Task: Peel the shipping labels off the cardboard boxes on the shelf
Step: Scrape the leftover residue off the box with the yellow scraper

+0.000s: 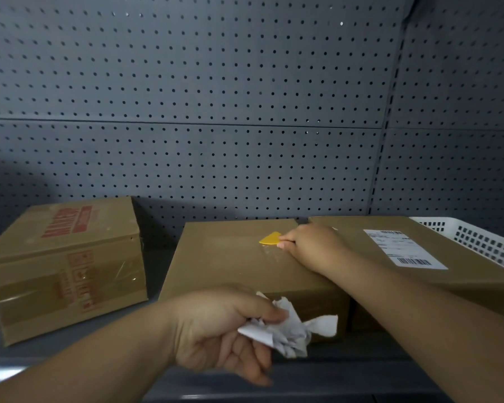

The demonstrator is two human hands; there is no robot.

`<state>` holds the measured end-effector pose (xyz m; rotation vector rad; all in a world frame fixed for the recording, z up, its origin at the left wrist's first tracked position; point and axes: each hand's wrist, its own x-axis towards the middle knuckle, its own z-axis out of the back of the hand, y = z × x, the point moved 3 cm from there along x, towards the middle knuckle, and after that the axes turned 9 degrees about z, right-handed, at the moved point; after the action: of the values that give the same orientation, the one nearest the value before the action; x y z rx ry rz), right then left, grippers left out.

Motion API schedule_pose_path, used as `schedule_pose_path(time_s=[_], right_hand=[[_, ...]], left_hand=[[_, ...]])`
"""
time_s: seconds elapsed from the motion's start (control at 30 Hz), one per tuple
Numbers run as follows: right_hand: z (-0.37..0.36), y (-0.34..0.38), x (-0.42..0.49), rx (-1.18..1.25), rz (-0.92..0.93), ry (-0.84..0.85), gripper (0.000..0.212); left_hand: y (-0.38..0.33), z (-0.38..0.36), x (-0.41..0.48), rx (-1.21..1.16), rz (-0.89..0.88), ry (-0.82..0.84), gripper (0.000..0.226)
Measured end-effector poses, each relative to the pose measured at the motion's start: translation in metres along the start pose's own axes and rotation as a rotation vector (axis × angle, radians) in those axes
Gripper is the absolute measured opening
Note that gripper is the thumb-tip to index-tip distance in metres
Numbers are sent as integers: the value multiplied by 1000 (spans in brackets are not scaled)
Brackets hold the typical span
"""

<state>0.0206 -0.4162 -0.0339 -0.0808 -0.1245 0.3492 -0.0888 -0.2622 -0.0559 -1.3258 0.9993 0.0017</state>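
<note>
Three cardboard boxes stand on the grey shelf (pixel 346 382). On top of the middle box (pixel 224 263), my right hand (pixel 309 245) grips a yellow scraper (pixel 269 239), its blade flat on the cardboard beside faint label residue. In front of that box, my left hand (pixel 224 330) holds a crumpled white peeled label (pixel 288 330). The right box (pixel 463 274) carries a white shipping label (pixel 402 248) with barcodes on its top. The left box (pixel 64 269) has red print and clear tape, and no white label shows on it.
A white perforated plastic basket (pixel 483 242) sits at the far right behind the right box. A grey pegboard wall (pixel 216 112) closes the back of the shelf. A gap of bare shelf separates the left and middle boxes.
</note>
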Motion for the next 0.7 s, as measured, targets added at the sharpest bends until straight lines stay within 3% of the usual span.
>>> schedule_pose_path(time_s=[0.2,0.37,0.43,0.6,0.7], right_hand=[[-5,-3,11,139,-19,-53,23],[-5,-9,24,130,-13,65,22],[-1,-14,24,138,14,78,15],[8,-20,28,278,62,41,26],[1,-22,32,292,119,-26,21]], left_hand=[[-54,7,-6,-245,-320,-174,34],[-89,41,7,-392,-559,-409,28],[-93,51,15,-424,-585,-464,25],[-89,69,35,-417,-538,-589,24],[-78,76,46,-404,-500,-636,25]])
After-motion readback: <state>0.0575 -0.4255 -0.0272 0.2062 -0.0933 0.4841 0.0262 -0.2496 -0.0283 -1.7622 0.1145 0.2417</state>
